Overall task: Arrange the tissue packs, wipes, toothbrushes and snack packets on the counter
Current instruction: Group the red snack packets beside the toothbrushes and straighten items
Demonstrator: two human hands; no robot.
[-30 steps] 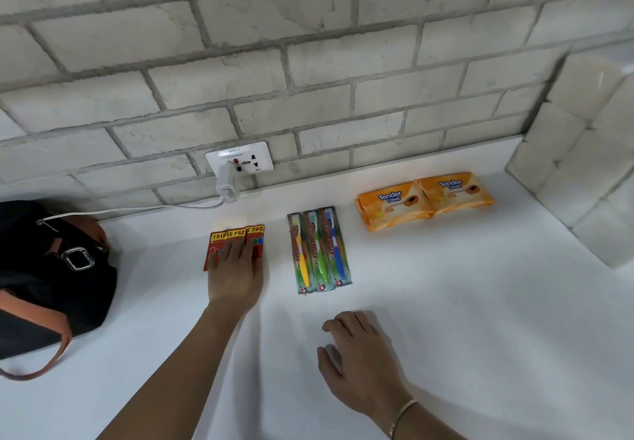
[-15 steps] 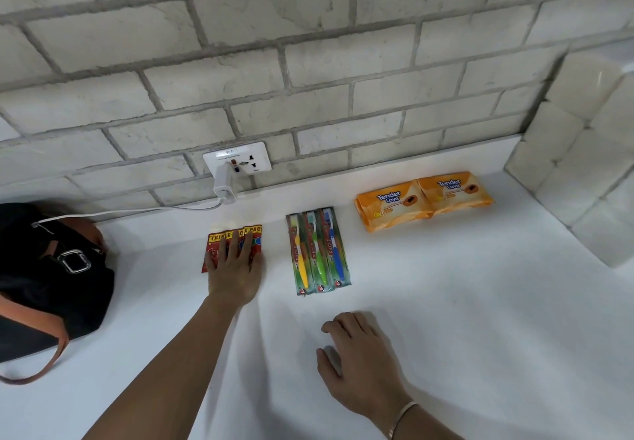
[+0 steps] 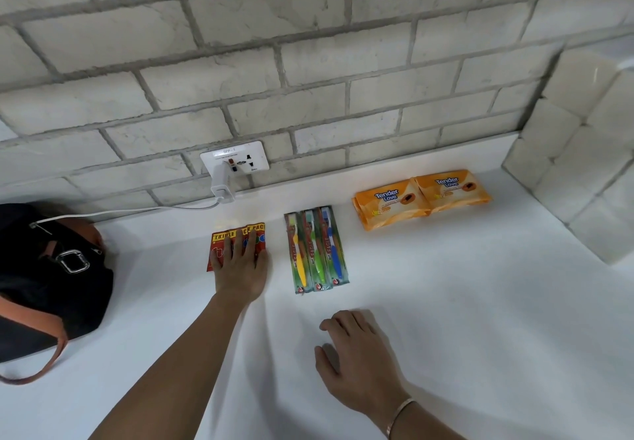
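Observation:
Red snack packets (image 3: pixel 219 239) with yellow "TRIPLE PACK" tops lie side by side on the white counter (image 3: pixel 446 302). My left hand (image 3: pixel 240 268) lies flat on them with straight fingers, hiding most of their fronts. To their right lie three packed toothbrushes (image 3: pixel 317 249), yellow, green and blue, in a tidy row. Two orange "Tender Love" wipes packs (image 3: pixel 420 197) sit side by side at the back right. My right hand (image 3: pixel 356 360) rests palm down on the bare counter in front of the toothbrushes, fingers loosely bent, holding nothing.
A black bag (image 3: pixel 48 282) with a brown strap sits at the left counter edge. A white charger (image 3: pixel 221 182) is plugged into the wall socket (image 3: pixel 236 160), its cable running left to the bag. A brick wall stands behind and a tiled corner (image 3: pixel 583 165) at right.
My left hand has slid slightly forward over the snack packets, nudging them toward the wall. My right hand has stayed in place.

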